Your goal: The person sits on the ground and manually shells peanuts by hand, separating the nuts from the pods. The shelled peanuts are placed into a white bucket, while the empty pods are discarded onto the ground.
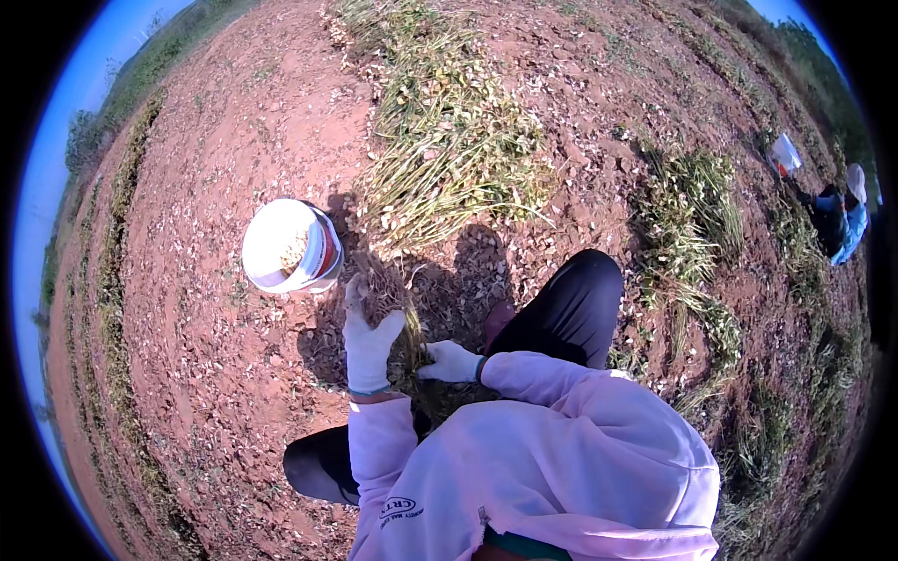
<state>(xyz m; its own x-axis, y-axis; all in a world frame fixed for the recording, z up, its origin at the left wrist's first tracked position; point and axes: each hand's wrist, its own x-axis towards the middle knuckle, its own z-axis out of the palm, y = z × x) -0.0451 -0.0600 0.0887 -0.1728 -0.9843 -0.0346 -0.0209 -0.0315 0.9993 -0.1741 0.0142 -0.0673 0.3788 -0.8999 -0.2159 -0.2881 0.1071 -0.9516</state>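
Observation:
Both of my hands wear white knit gloves with teal cuffs. My right hand (450, 362) grips the stems of a pulled plant bundle (410, 326), probably peanut plants, between my knees. My left hand (372, 336) is raised at the root end of that bundle, thumb spread from the fingers; its fingertips are at the tangled roots, and whether they close on any is unclear. Just beyond my left hand a white plastic bucket (324, 280) stands on the soil, holding a small heap of pale pods (293, 252).
A long pile of cut plants (456, 161) lies ahead. More plant heaps (691, 217) lie to the right. At the far right are another person (845, 224) and a second white bucket (785, 155). Dry leaves litter the reddish soil (231, 365).

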